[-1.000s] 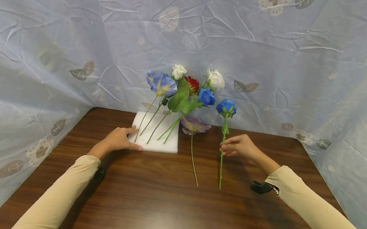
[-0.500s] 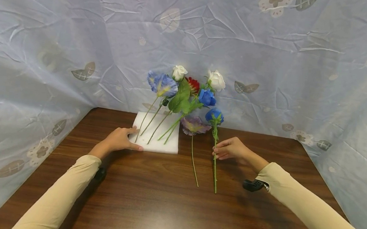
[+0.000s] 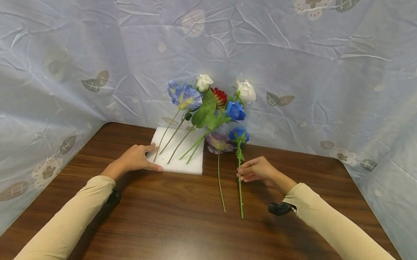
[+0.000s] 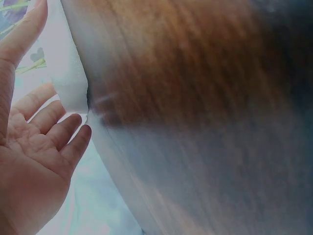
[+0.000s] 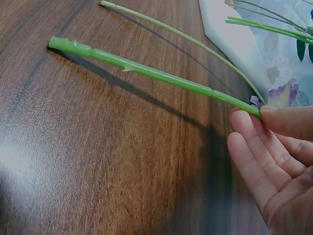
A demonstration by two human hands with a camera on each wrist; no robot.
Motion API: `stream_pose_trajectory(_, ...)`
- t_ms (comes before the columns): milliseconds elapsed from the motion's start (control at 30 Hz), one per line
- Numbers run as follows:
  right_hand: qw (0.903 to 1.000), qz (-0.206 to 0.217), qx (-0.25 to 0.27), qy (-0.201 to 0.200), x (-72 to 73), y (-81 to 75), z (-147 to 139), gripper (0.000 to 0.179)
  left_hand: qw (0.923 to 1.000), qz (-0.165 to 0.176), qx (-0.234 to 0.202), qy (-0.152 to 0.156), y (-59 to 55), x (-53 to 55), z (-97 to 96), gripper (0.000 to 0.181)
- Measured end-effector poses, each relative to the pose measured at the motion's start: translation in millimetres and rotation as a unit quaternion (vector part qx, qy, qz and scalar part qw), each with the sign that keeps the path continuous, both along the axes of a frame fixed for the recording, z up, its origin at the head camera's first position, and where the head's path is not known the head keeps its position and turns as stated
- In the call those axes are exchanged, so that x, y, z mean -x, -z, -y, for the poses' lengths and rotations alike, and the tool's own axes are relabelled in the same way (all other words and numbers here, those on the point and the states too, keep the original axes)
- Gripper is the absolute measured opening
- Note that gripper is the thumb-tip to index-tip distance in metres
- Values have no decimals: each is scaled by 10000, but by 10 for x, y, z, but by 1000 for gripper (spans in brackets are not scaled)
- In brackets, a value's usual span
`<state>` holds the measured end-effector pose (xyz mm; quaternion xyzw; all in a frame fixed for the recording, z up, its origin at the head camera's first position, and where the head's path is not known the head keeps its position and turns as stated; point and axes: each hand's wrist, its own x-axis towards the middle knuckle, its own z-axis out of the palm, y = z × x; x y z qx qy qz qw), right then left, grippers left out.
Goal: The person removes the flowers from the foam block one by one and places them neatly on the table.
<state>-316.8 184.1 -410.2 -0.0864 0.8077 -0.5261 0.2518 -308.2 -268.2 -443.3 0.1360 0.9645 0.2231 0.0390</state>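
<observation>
My right hand [image 3: 259, 170] pinches the green stem of a blue artificial rose [image 3: 239, 135] between thumb and fingertips. In the right wrist view the rose's stem [image 5: 156, 76] slants low over the table, with its cut end far from the fingers. Just left of it lies a purple flower [image 3: 219, 143] on a thin stem. At the left corner of a white foam block [image 3: 190, 168], my left hand [image 3: 134, 158] touches the edges with thumb and outstretched fingers. Several flower stems stand in the block, leaning right, among them a pale blue flower [image 3: 185, 96].
Also above the block are a white rose [image 3: 246, 91], a smaller white rose [image 3: 203, 82], a red flower [image 3: 219, 95] and another blue rose [image 3: 235, 111]. A patterned curtain [image 3: 308, 72] hangs behind the brown wooden table [image 3: 171, 225].
My right hand has moved left with the blue rose, bringing its bloom lower and beside the purple flower. The left hand and the foam block have stayed in place.
</observation>
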Motion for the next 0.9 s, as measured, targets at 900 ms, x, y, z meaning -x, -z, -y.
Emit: stream_pose_trajectory(900, 9995, -126, -285, 51, 39, 148, 157, 32, 10000, 0, -7, -46, 12, 0, 3, 103)
